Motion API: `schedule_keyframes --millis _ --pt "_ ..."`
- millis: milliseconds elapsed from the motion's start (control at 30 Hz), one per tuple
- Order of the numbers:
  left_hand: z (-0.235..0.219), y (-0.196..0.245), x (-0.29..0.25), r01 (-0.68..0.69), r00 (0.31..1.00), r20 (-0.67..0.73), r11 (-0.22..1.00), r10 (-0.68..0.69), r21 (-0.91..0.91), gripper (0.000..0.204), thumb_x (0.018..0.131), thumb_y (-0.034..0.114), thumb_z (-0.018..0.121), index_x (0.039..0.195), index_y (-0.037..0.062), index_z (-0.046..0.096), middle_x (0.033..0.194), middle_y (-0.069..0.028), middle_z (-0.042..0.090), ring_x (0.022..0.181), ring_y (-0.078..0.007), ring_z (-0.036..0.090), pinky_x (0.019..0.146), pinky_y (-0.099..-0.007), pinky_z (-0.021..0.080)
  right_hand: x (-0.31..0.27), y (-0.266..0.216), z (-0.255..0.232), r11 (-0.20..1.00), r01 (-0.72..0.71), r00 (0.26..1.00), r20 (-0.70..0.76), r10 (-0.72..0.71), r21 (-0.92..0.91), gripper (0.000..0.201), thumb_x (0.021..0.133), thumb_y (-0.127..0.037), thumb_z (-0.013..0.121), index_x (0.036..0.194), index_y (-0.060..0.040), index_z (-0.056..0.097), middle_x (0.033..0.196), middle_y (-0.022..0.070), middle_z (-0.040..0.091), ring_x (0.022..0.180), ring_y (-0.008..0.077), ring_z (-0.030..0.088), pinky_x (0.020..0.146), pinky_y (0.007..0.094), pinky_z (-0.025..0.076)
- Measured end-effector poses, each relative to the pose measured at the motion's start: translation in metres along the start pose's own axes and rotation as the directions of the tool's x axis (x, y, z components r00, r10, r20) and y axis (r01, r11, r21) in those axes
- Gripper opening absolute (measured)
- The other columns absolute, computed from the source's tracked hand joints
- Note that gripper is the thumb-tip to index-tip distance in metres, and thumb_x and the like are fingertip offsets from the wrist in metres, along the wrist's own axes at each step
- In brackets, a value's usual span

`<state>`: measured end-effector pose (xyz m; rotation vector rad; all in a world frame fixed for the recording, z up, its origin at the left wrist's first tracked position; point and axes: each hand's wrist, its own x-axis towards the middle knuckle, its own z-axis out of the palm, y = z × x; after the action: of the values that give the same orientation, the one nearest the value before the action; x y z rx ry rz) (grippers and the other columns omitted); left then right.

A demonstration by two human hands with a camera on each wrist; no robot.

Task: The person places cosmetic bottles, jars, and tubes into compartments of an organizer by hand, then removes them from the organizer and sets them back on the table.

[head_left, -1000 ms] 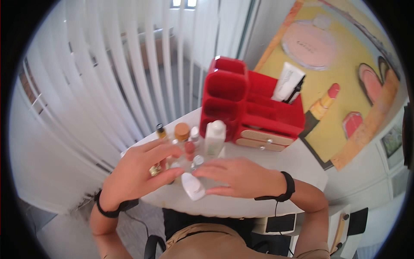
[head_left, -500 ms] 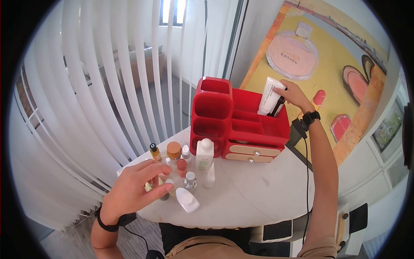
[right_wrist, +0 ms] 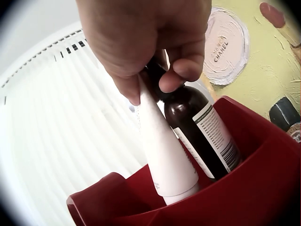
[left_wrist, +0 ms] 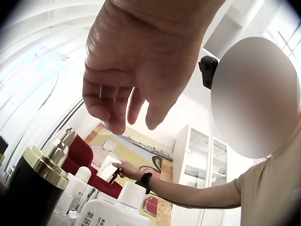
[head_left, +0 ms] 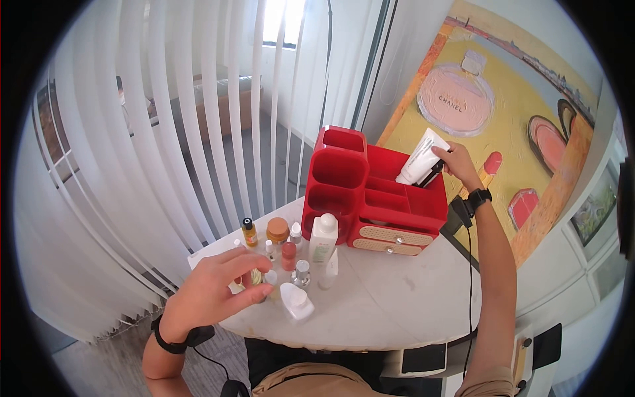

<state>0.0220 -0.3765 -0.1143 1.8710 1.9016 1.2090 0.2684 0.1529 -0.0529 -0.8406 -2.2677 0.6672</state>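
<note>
My right hand [head_left: 456, 162] is at the upper end of a white squeeze tube [head_left: 421, 159], which stands tilted, cap down, in the red organiser [head_left: 407, 205]. In the right wrist view the thumb presses the tube's flat end, and the fingers curl beside the black neck of a dark brown bottle [right_wrist: 202, 132] with a white label. My left hand [head_left: 215, 281] hovers over the small bottles with loosely bent fingers and nothing in its grasp. Below it are a white flat bottle [head_left: 296, 301], a clear silver-capped bottle [head_left: 301, 272] and a pink bottle [head_left: 288, 255].
A tall white bottle [head_left: 323, 241] stands before the organiser's round compartments. Behind the left hand are an orange-lidded jar [head_left: 278, 229] and a yellow bottle [head_left: 249, 233]. The organiser has two woven-front drawers [head_left: 390, 236]. A painting [head_left: 456, 99] leans behind; vertical blinds [head_left: 198, 132] hang left.
My right hand has gone from above the small bottles to the tube in the organiser. Since half a second ago, the tube's top has tipped to the right. My left hand has hardly moved.
</note>
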Motion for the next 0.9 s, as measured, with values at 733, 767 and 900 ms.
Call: schedule_keyframes --millis 733,767,900 --pt "-0.003 0.094 -0.054 -0.739 0.611 -0.592 0.647 0.526 -0.187 0.039 0.102 0.015 0.062 0.136 0.0348 0.063 0.132 0.0221 0.057 0.111 -0.0098 0.053 0.08 -0.0411 0.044 -0.242 -0.099 0.139 0.882 0.472 0.824 0.361 -0.436 -0.013 0.021 0.088 -0.023 0.08 0.091 -0.0048 0.071 0.092 0.0048 0.067 0.071 0.0215 0.066 0.059 0.034 0.052" --pt "-0.002 0.094 -0.051 -0.733 0.617 -0.591 0.653 0.519 -0.191 0.039 0.102 0.015 0.062 0.136 0.0348 0.063 0.132 0.0221 0.057 0.111 -0.0098 0.053 0.08 -0.0411 0.044 -0.246 -0.098 0.146 0.865 0.502 0.811 0.352 -0.467 -0.009 0.02 0.088 -0.024 0.08 0.088 -0.0064 0.07 0.092 0.0038 0.067 0.07 0.0217 0.066 0.059 0.0339 0.052" --pt "-0.002 0.094 -0.039 -0.78 0.559 -0.619 0.603 0.552 -0.167 0.038 0.1 0.016 0.064 0.133 0.0347 0.064 0.128 0.0207 0.059 0.111 -0.0052 0.054 0.081 -0.0357 0.044 -0.252 -0.095 0.157 0.818 0.575 0.776 0.327 -0.54 -0.015 0.024 0.084 -0.026 0.084 0.084 -0.0091 0.067 0.094 0.0021 0.066 0.07 0.0216 0.066 0.059 0.0332 0.052"
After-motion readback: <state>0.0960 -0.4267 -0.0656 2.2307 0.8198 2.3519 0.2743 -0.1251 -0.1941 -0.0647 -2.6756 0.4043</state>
